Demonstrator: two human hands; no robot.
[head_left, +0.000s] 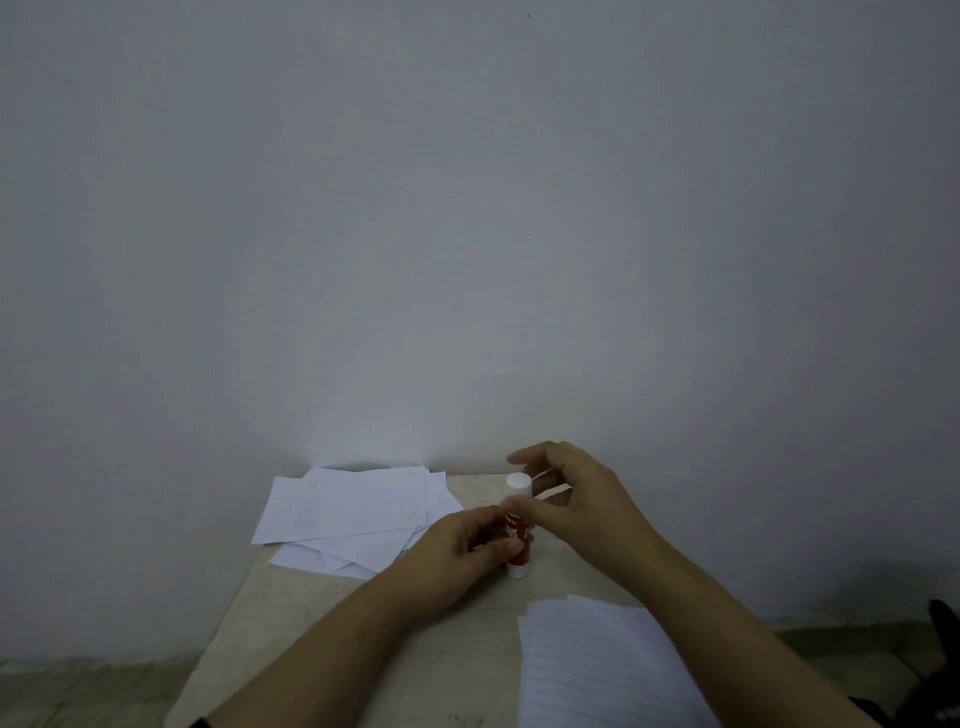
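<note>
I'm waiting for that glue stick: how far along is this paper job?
Early, it seems. Done: loose sheets lie piled far on the table, a stack near. In hand: the left hand grips the upright glue stick, the right hand pinches below its white cap, still on. Left: uncapping and any gluing.

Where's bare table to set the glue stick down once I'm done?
Bare table lies near left, between the loose sheets and the near stack, though the left forearm crosses it. The middle is crowded: the left hand grips the glue stick, the right hand at its cap.
</note>
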